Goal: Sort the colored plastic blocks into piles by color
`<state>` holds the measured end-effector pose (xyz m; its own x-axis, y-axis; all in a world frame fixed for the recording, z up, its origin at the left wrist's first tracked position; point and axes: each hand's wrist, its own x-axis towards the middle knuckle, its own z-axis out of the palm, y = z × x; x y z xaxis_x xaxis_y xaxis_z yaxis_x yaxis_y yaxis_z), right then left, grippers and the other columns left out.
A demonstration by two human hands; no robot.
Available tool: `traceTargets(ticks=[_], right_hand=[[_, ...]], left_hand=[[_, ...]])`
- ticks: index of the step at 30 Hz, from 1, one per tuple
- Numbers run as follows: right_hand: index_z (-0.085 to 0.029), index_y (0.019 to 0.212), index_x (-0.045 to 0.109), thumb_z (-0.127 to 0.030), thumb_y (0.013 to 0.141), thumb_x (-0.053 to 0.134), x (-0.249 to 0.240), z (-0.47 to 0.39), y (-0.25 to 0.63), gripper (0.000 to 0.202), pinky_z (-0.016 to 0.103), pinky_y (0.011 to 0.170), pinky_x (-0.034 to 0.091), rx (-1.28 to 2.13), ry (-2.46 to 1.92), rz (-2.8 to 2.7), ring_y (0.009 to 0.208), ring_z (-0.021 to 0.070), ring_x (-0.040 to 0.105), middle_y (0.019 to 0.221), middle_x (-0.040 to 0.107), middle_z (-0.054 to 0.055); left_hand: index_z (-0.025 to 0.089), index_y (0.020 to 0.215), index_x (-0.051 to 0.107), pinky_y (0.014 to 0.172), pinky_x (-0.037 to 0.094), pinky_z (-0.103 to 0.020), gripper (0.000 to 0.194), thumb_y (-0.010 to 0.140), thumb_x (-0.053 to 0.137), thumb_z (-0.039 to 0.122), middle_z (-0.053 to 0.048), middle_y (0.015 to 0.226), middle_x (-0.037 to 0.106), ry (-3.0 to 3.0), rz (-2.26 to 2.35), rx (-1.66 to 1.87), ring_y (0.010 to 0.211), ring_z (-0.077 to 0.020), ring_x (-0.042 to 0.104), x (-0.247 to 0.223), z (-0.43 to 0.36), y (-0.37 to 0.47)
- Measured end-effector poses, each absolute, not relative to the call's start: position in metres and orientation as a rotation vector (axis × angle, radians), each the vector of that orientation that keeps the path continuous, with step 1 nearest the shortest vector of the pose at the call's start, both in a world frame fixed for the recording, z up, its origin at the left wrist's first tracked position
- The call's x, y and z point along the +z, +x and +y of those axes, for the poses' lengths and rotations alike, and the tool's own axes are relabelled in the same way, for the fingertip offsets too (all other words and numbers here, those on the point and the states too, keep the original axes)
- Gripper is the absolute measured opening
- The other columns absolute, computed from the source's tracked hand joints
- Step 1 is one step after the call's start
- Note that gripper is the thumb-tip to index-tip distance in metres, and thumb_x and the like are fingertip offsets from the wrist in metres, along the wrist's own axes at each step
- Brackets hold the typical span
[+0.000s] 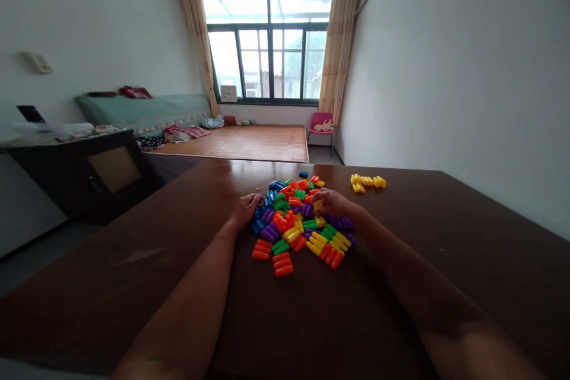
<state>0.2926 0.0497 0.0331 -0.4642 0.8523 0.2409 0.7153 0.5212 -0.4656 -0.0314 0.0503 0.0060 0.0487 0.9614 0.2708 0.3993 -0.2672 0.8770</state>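
A heap of red, green, blue, purple and yellow plastic pieces lies on the dark brown table [445, 285]. My left hand [246, 208] rests at the heap's left edge, beside some blue pieces [258, 225]; its fingers are bent, and what they hold, if anything, is hidden. At the right side of the heap, my right hand [332, 200] has its fingers closed on a yellow piece [317, 206]. Nearest to me lie loose red pieces [283, 264]. A joined group of yellow pieces [369, 181] sits apart, beyond my right hand.
A small blue piece [303, 174] lies near the table's far edge. Beyond the table are a low bed [267, 139], a pink chair [321, 124] and a window. A dark cabinet [111, 172] stands at the left.
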Motion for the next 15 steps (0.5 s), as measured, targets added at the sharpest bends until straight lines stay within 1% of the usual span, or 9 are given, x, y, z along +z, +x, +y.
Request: traceTargets(ticks=[3,6,9,12,15], right_hand=[[-0.017,0.084,0.069,-0.033,0.065,0.075,0.036,0.057,0.310,0.026,0.026,0.064,0.049,0.592,-1.252,-2.149,0.073,0.0156,0.060,0.087,0.065,0.004],[-0.017,0.087,0.066,-0.041,0.063,0.076,0.039,0.069,0.349,0.036,0.026,0.062,0.049,0.714,-1.250,-1.867,0.071,0.0152,0.060,0.082,0.066,0.004],[-0.017,0.093,0.062,-0.044,0.062,0.075,0.030,0.080,0.412,0.044,0.028,0.063,0.051,0.628,-1.359,-1.417,0.071,0.0155,0.061,0.083,0.067,0.005],[-0.017,0.086,0.059,-0.038,0.058,0.075,0.002,0.081,0.480,0.038,0.030,0.067,0.052,0.371,-1.524,-1.098,0.076,0.0170,0.062,0.091,0.067,0.008],[-0.018,0.079,0.058,-0.030,0.058,0.073,-0.030,0.079,0.521,0.028,0.032,0.071,0.052,0.259,-1.718,-1.079,0.076,0.0180,0.063,0.090,0.068,0.008]], left_hand=[[0.015,0.088,0.073,0.073,0.051,-0.031,0.049,0.077,0.053,0.059,-0.007,0.083,0.074,1.731,1.367,1.204,0.083,-0.0235,0.067,0.007,0.050,-0.031],[0.016,0.088,0.073,0.074,0.051,-0.031,0.050,0.078,0.051,0.059,-0.007,0.083,0.073,1.773,1.353,1.202,0.082,-0.0236,0.067,0.005,0.053,-0.033],[0.016,0.089,0.072,0.073,0.052,-0.031,0.051,0.079,0.050,0.060,-0.007,0.083,0.073,1.808,1.340,1.196,0.082,-0.0234,0.067,0.001,0.057,-0.036],[0.016,0.091,0.072,0.071,0.052,-0.031,0.050,0.079,0.050,0.060,-0.007,0.085,0.074,1.807,1.342,1.184,0.082,-0.0234,0.067,-0.003,0.061,-0.038],[0.016,0.091,0.071,0.073,0.052,-0.031,0.049,0.080,0.050,0.059,-0.007,0.085,0.074,1.804,1.343,1.175,0.084,-0.0233,0.068,-0.005,0.063,-0.039]])
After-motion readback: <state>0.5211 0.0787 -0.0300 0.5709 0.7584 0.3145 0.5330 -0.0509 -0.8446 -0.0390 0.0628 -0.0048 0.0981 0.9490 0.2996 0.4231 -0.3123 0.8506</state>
